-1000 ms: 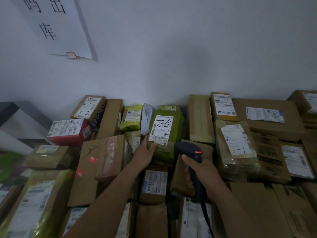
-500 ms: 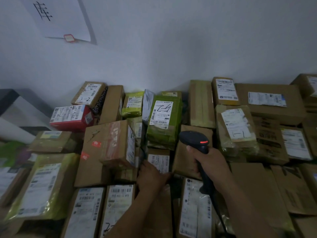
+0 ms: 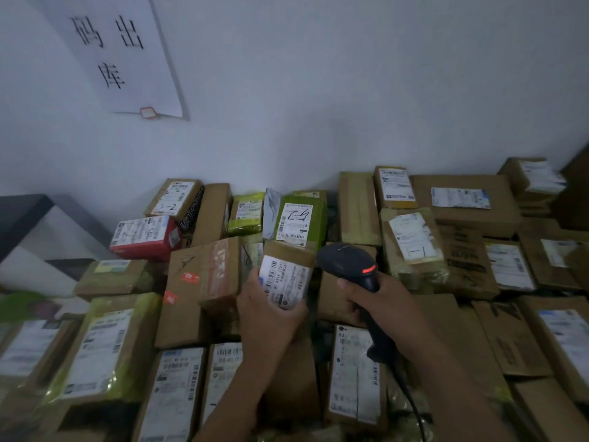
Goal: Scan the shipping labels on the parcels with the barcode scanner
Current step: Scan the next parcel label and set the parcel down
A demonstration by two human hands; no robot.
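The left grip (image 3: 271, 309) holds a small brown parcel (image 3: 288, 258) raised above the heap, fingers curled round its lower end and the thumb lying along its left edge. The parcel stands nearly upright, tilted a little to the right, and its white shipping label (image 3: 285, 280) with barcodes faces the camera. Just to its right, the right grip (image 3: 379, 298) is clenched round the handle of the black barcode scanner (image 3: 345, 263). The scanner's rounded head sits just beside the parcel's upper right corner; whether the two touch cannot be told. A red light (image 3: 369, 269) glows on the back of the scanner's head, and a dark cable (image 3: 411, 397) runs from the foot of the handle down toward the lower edge of the view. Under and around both forearms lies a dense heap of cardboard boxes (image 3: 465, 199) and plastic-wrapped packets, most with white labels upward. Directly behind the held parcel leans a green packet (image 3: 315, 218) whose label bears handwritten marks, and to the left of it lies a red box (image 3: 143, 240). The heap reaches back to a pale wall (image 3: 350, 90), where a white paper sign (image 3: 127, 52) with black characters hangs at upper left.
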